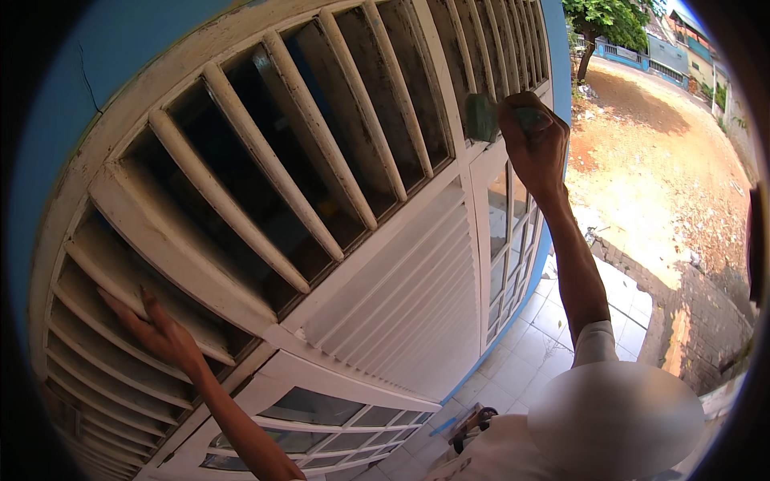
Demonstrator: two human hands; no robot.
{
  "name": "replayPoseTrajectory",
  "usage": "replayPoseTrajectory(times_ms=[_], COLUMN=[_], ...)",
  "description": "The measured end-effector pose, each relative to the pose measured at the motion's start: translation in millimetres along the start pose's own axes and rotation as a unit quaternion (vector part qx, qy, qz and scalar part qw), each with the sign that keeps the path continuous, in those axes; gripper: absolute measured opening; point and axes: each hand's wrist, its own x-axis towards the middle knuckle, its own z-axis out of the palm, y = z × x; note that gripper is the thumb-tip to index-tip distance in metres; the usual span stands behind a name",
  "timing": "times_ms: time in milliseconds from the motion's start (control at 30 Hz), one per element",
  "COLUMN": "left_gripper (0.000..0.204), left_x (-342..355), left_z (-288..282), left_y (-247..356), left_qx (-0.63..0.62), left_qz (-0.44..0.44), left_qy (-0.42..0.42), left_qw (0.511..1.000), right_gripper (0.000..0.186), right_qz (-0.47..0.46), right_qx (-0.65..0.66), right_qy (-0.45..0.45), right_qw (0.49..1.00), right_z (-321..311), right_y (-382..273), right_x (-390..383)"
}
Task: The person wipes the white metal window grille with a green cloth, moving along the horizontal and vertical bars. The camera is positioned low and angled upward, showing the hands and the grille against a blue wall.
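My right hand [534,136] is raised in a fist at the far right part of a slatted window frame. It grips a green block-headed tool [481,118], whose flat green head lies against the off-white slats; its exact kind is hard to tell. Lower on the left, my left hand [160,333] holds nothing. Its fingers are stretched apart and rest on a slat of the left louvre panel [120,365]. Between the hands runs a panel of slanted vertical slats [277,148], stained with dark dirt, with dark gaps behind them.
Below the slats are a white ribbed panel [393,297] and a white-framed paned window [321,437]. A blue wall [88,88] borders the frame. White floor tiles [529,353] lie below, with a dark object [475,421] on them. Sunlit bare ground [666,160] and a tree [605,28] lie right.
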Motion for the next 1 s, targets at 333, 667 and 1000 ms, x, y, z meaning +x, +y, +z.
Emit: replayPoseTrajectory(times_ms=[333,667,1000], left_gripper=[0.071,0.07,0.067], left_x=[-0.3,0.3,1.9], left_z=[1.8,-1.3,7.1], left_y=[3.6,1.1,3.4], left_qx=[-0.046,-0.029,-0.048], left_qz=[-0.013,-0.026,-0.02], left_qy=[0.004,0.011,0.004], left_qw=[0.999,0.999,0.999], right_gripper=[0.016,0.005,0.012], right_qz=[0.063,-0.058,0.041], right_qx=[0.087,-0.058,0.057], right_qy=[-0.194,-0.077,-0.213], right_qw=[0.975,0.994,0.975], right_z=[64.7,-0.9,61.0], right_y=[44.4,4.0,52.1], right_x=[-24.1,-9.1,-8.7])
